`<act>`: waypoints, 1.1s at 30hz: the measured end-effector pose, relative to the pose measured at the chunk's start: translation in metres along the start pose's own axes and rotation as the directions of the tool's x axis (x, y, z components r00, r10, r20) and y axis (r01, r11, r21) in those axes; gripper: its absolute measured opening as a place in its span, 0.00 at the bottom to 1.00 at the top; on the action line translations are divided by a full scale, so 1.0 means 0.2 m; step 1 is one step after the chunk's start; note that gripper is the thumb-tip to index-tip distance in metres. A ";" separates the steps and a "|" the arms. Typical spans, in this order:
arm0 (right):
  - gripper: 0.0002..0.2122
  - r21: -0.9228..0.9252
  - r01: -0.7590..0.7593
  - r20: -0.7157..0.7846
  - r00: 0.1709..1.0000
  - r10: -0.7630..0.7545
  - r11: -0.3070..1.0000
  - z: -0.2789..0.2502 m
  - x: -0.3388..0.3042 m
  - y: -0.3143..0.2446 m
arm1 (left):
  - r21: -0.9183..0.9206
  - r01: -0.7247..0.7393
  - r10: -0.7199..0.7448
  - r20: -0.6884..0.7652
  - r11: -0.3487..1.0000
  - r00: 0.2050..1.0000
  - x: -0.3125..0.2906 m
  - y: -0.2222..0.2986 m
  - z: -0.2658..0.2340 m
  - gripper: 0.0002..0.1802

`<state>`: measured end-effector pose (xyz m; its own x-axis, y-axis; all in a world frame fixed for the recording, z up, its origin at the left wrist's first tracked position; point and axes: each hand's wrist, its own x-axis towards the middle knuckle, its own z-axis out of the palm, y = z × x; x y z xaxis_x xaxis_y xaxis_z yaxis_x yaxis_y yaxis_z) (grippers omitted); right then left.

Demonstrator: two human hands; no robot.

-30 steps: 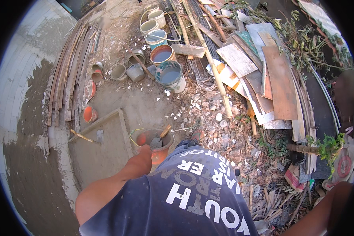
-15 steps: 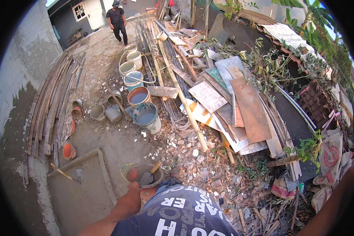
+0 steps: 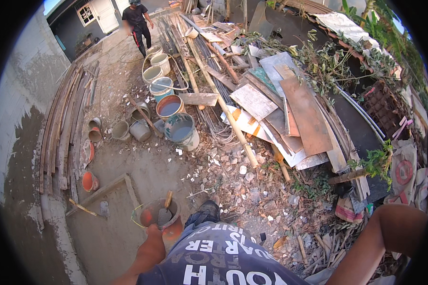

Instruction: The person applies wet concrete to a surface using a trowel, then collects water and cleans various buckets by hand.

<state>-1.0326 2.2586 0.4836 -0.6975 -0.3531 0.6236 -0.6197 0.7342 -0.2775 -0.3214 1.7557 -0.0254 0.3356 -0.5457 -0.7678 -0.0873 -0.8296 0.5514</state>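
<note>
My left hand [image 3: 153, 232] grips the near rim of an orange bucket [image 3: 172, 231] in front of my body. Its fingers are closed, partly hidden by the hand itself. Inside the bucket rests a trowel [image 3: 164, 217], its wooden handle pointing up and away past the far rim. A thin yellow-green bucket handle hangs at the left side. My right arm [image 3: 383, 232] is bent at the lower right; its hand is out of view. Left of the bucket, a wooden-handled hoe [image 3: 103, 208] lies on wet grey mortar beside a timber frame [image 3: 100, 193].
Water-filled buckets [image 3: 180, 127] stand in a row ahead, with smaller mortar pails [image 3: 121, 129] to their left. Long planks [image 3: 62, 137] line the left wall. Boards [image 3: 306, 116] and a bamboo pole [image 3: 228, 111] lie to the right. Another person [image 3: 137, 23] is at the far end.
My view has shifted slightly. My right arm shows more, bent at the elbow. The other person has come nearer. My left hand stays on the bucket's rim.
</note>
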 end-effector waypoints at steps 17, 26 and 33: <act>0.24 -0.234 -0.249 0.892 0.330 0.310 0.940 1.84 -2.61 -0.76 | 0.595 -0.101 0.077 0.067 0.797 0.995 0.75 0.40 -0.38 0.22; 0.19 -0.129 -0.418 0.871 0.386 0.304 0.899 2.19 -1.72 -1.45 | 0.364 -0.086 0.066 0.065 0.927 0.996 1.22 0.85 -0.11 0.22; 0.21 -0.096 0.005 0.943 0.321 0.089 0.995 2.83 -1.51 -0.67 | 0.640 -0.310 0.201 0.239 0.703 0.950 1.38 1.24 0.47 0.23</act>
<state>-0.9432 1.9392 -0.0817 -0.6183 -0.5946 -0.5139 -0.5860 0.7846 -0.2028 -0.3391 1.3888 -0.1319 0.0768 -0.7137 -0.6962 -0.7659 -0.4893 0.4171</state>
